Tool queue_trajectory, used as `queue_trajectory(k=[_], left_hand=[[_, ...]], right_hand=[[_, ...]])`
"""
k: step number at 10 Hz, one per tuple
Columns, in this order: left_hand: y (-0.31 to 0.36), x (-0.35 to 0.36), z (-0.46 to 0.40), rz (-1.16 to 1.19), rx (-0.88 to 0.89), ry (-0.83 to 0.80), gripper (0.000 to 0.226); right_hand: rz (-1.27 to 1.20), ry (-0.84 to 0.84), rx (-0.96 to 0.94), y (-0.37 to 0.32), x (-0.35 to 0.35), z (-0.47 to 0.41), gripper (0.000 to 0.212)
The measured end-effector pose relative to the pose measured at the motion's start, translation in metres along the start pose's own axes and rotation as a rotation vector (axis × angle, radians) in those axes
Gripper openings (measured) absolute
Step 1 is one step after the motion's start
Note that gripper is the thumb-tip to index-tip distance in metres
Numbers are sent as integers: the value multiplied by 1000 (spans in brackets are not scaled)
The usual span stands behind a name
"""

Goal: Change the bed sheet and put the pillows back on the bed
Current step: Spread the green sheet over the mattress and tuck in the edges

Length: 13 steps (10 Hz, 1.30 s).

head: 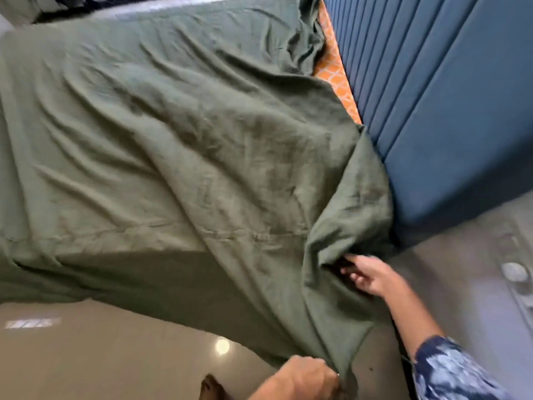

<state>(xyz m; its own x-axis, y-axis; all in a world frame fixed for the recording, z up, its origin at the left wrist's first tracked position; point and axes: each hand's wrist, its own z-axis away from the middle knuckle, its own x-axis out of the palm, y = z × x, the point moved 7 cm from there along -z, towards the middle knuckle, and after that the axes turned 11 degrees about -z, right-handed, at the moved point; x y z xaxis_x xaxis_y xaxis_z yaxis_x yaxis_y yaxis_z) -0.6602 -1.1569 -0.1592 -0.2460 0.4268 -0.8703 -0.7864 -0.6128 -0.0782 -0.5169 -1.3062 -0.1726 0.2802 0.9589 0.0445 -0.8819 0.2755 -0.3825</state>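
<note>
Green sheet (pixel 173 140) spread over bed, wrinkled, near corner draped toward floor (pixel 115 342); orange mattress (pixel 331 64) bare along blue headboard (pixel 432 96). Left hand (pixel 308 376) fisted on hanging hem. Right hand (pixel 366 274) fingers curled into fold at corner. Cloth light, limp, bunches easily. Best hold: hem and corner, pull taut toward headboard.

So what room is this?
Most likely a bedroom: a bed covered by a green sheet, a padded blue headboard, and two hands tugging the sheet's corner.
</note>
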Motion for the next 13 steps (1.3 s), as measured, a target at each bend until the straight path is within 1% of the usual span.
queue_trajectory(k=[1, 2, 3, 4, 5, 6, 7, 8, 9, 10, 11, 12, 13], left_hand=[[11, -49, 10, 297, 114, -291, 28], [8, -64, 12, 396, 166, -336, 35], [10, -69, 5, 376, 198, -281, 38], [11, -44, 15, 279, 372, -372, 115], [-13, -50, 11, 178, 178, -470, 131], [-24, -80, -9, 322, 102, -437, 48], [-74, -102, -30, 392, -108, -339, 48], [-106, -118, -52, 468, -204, -239, 44], [-118, -118, -66, 556, -230, -222, 42], [-120, -109, -69, 553, -209, -263, 41], [-124, -94, -63, 576, -177, -340, 38], [-142, -82, -53, 573, -187, -357, 36], [-176, -72, -43, 558, -249, -299, 35]], right_hand=[[272, 391, -205, -2, -29, -26, 88], [260, 556, -301, -12, -42, -33, 115], [75, 357, -276, -12, -28, -47, 100], [52, 150, -278, -10, -12, -60, 60], [33, 268, -453, -34, -22, -34, 29], [-215, 676, -685, -56, -97, 31, 35], [-395, 843, -800, -47, -156, 79, 32], [-292, 833, -802, -41, -164, 86, 37], [-175, 837, -775, -42, -153, 84, 40], [-32, 832, -753, -39, -137, 74, 49], [163, 647, -558, -33, -111, 48, 69], [157, 601, -232, -24, -91, 42, 86], [374, 714, -482, -56, -54, 61, 80]])
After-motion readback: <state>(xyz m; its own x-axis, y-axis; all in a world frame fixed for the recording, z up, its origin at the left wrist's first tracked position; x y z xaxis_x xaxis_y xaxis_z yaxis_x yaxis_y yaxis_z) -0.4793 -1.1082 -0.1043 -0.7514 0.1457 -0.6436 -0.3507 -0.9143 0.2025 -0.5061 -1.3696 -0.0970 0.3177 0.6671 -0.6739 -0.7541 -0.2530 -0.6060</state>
